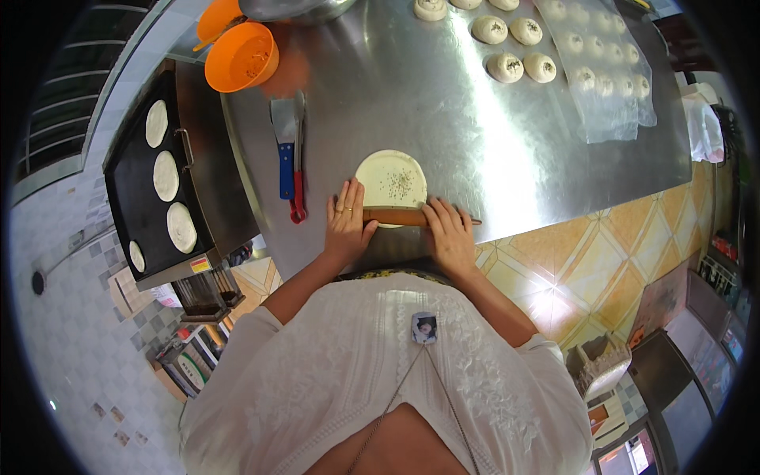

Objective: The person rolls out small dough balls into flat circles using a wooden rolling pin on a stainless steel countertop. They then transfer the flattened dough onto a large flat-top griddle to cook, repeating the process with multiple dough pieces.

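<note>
Dough disc: the pale cream, thin, nearly round sheet (392,178) lies flat on the steel surface (348,111), mostly just beyond your hands; a sliver of its edge shows on the near side of the pin.
Speckles: dark flecks cluster around the middle of the disc, thinning out toward a plain, smooth rim.
Rolling pin: the brown wooden rolling pin (400,217) lies crosswise over the disc's near part, between your hands, its thin tip poking out past the right one.
Left hand: your left hand (346,223) lies over the pin's left end, fingers long and pointing forward beside the disc, thumb spread inward, a ring on one finger.
Right hand: your right hand (451,231) lies over the other end, fingers reaching across the pin, slightly bent and slanting inward.
Forearms: both angle inward from your sides.
Label: well left of your hands, the griddle (218,158) carries a yellow-and-red sticker (199,266) on its near side; its print is too small to read.
</note>
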The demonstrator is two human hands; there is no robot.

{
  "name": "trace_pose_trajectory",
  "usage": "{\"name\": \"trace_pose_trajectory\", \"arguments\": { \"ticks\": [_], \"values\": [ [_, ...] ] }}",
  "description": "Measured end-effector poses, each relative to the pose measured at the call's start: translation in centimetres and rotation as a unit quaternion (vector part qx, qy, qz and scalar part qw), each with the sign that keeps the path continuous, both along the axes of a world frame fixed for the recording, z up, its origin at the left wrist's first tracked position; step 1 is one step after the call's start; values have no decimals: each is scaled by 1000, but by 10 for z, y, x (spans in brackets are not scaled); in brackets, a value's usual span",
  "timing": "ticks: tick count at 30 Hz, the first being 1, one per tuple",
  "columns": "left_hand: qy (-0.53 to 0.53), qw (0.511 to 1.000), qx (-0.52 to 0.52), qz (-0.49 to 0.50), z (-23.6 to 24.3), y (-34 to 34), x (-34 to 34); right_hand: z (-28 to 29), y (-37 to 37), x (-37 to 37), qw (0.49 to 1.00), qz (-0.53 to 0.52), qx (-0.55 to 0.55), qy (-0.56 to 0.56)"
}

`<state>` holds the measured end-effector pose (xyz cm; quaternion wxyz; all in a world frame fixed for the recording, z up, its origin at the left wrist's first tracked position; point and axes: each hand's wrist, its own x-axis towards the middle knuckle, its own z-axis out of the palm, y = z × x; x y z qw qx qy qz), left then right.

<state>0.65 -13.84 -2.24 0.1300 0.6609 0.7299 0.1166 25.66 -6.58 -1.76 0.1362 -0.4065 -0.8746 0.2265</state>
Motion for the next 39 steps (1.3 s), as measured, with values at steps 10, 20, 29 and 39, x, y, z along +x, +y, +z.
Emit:
{"name": "trace_pose_trajectory", "arguments": {
  "ticks": [10,20,29,39],
  "values": [
    [-79,991,-112,-7,19,114,-7,31,8,12,996,46,8,70],
    [-463,796,-366,134,129,116,-19,63,-7,23,986,96,7,137],
    [18,1000,-16,18,-8,29,-7,11,7,12,1000,-14,12,-15],
    [35,999,-7,-3,-14,60,-18,-10,36,-30,996,-55,21,-62]
  ]
}}
